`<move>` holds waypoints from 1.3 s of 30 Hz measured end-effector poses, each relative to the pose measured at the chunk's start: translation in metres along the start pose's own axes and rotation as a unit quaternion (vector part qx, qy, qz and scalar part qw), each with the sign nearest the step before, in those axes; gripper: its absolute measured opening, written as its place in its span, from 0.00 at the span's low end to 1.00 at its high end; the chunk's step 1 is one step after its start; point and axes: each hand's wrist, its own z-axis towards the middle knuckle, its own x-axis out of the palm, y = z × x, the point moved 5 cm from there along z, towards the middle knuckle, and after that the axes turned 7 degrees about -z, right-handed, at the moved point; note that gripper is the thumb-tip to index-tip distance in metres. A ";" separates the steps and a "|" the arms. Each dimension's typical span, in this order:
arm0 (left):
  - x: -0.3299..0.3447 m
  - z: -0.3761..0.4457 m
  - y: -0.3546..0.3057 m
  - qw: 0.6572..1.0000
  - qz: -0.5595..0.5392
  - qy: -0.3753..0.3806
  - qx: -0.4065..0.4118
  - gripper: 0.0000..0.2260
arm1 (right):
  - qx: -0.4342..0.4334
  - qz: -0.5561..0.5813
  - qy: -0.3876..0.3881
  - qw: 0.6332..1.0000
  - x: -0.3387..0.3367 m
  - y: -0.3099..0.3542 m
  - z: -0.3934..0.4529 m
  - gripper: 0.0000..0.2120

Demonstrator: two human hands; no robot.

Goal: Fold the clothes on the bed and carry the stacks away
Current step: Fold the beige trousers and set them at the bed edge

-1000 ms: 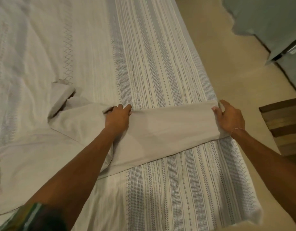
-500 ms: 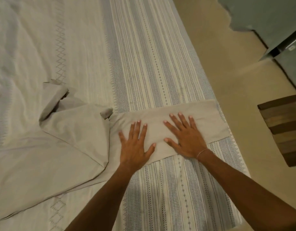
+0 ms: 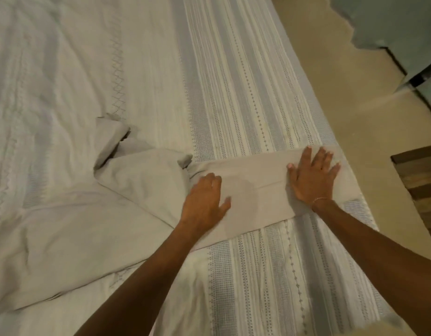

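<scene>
the right hand (image 3: 312,177) lay flat, palm down, on the folded strip of the beige garment (image 3: 253,192), its fingers straight and spread, the fingertips (image 3: 308,150) reaching the far edge of the fold near the side of the bed. it grasped nothing; it only pressed on the cloth. a thin bracelet (image 3: 318,199) circled that wrist. the left hand (image 3: 204,202) rested on the same strip, well apart from the right, at the end where the fold met the bulk of the garment. its fingers looked relaxed and slightly blurred, the thumb out to the side, and it too held nothing, only touching the fabric from above.

between the two hands the strip ran smooth and flat across the striped border of the bedspread (image 3: 234,93). to the left of the left hand the rest of the garment spread wide and loose toward the near left corner of the view, with a crumpled flap (image 3: 112,139) standing up at its far end. the whole garment lay on the bed, its folded end close to the bed's right edge.

beyond that edge was a tan floor (image 3: 343,81). a dark wooden piece of furniture (image 3: 420,180) stood at the right border of the view, and a grey-green surface (image 3: 391,18) filled the top right corner; what it was could not be told.
</scene>
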 end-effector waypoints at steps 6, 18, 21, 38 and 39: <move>-0.071 -0.039 0.125 0.876 -0.082 -0.259 -0.398 0.34 | -0.296 0.083 -0.036 0.951 0.004 0.163 -0.101 0.32; -0.119 -0.042 0.282 0.741 -0.344 -0.228 -0.530 0.24 | -0.354 -0.092 0.094 0.926 0.072 0.219 -0.128 0.39; -0.137 -0.030 0.262 0.809 -0.277 -0.278 -0.438 0.16 | -0.350 -0.084 0.124 0.925 0.065 0.221 -0.126 0.42; -0.046 -0.004 -0.111 0.928 -0.228 -0.047 0.291 0.15 | 0.082 0.860 0.187 0.468 -0.082 0.077 -0.064 0.44; -0.026 -0.009 -0.114 0.933 -0.212 -0.012 0.290 0.17 | 0.098 0.868 0.161 0.459 -0.081 0.053 -0.059 0.44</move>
